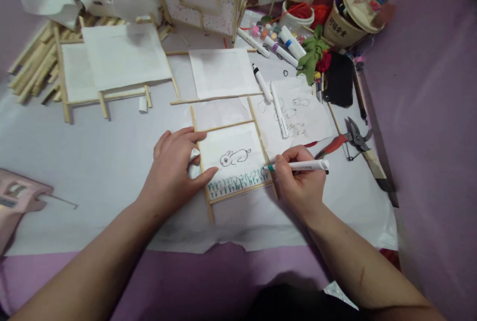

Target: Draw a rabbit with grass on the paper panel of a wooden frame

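Observation:
My right hand (301, 182) pinches a white marker (307, 165), its green tip touching the lower right of the paper panel in a small wooden-stick frame (264, 147). On that panel is a black-outlined rabbit drawing (235, 157). Green grass strokes (238, 182) run along the bottom. My left hand (179, 157) lies at the frame's left side, with thumb and forefinger reaching onto it. A small white piece that looks like a marker cap (194, 153) is tucked between its fingers.
Paper-covered stick frames (126, 57) and a pile of sticks (37, 70) lie at back left. A glue gun (22, 197) is at left. To the right are a rabbit sketch sheet (316, 112), loose markers (279, 110), pruning shears (346, 139) and a black phone-like object (339, 80).

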`<state>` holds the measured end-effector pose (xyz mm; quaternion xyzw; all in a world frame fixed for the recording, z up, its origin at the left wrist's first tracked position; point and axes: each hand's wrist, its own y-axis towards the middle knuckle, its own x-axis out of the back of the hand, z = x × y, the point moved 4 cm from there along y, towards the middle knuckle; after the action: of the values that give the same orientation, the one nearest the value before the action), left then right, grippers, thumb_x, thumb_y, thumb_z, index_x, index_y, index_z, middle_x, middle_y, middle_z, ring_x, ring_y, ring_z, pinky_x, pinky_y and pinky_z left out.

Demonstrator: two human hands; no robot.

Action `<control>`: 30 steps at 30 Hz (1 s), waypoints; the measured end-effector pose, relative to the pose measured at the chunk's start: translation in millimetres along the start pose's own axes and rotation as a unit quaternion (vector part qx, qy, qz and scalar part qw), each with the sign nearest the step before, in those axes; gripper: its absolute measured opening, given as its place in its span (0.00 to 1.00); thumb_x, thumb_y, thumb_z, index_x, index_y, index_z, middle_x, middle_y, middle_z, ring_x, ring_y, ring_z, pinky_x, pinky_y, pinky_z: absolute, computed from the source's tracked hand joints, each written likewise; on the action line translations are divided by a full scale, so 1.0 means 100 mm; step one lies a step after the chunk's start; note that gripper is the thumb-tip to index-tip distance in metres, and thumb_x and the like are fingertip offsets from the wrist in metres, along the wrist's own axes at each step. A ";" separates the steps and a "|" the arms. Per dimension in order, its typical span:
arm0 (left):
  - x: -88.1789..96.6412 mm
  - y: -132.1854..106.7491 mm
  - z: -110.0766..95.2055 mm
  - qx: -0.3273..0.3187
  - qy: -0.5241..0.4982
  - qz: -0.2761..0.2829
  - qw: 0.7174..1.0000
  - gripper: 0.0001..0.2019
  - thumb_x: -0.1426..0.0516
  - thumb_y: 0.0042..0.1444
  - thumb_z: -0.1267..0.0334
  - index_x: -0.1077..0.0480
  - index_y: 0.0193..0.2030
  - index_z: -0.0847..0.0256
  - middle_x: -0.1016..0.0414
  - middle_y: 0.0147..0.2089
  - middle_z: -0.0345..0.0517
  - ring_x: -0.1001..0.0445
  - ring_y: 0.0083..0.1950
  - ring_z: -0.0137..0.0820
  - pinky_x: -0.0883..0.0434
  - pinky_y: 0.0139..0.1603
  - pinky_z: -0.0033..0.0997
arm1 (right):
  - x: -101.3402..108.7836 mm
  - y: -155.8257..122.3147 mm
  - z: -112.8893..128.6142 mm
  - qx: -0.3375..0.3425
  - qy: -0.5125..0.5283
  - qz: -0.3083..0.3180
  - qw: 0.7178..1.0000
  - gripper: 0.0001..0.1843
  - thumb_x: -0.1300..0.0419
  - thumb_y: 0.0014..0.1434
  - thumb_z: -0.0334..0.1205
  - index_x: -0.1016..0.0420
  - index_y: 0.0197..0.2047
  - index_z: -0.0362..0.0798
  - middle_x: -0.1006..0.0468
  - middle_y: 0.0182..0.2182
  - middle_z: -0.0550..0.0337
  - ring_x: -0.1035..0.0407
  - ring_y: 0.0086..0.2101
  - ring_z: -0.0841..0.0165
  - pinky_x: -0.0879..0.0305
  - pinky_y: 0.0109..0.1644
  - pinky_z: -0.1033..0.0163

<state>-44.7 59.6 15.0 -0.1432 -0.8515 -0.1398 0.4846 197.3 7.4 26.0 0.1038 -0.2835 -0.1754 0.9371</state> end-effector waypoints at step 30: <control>-0.01 -0.03 0.01 -0.035 -0.014 -0.026 0.999 0.20 0.36 0.55 0.59 0.37 0.51 0.58 0.28 0.59 0.54 0.35 0.68 0.52 0.46 0.70 0.66 | -0.01 -0.04 0.01 0.105 0.052 -0.009 0.993 0.12 0.41 0.66 0.35 0.27 0.53 0.50 0.22 0.37 0.59 0.25 0.35 0.68 0.27 0.38 0.59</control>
<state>-46.2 56.8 13.4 -0.1393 -0.8561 -0.1802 0.4639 195.3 3.9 25.1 0.2131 -0.2502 -0.1476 0.9328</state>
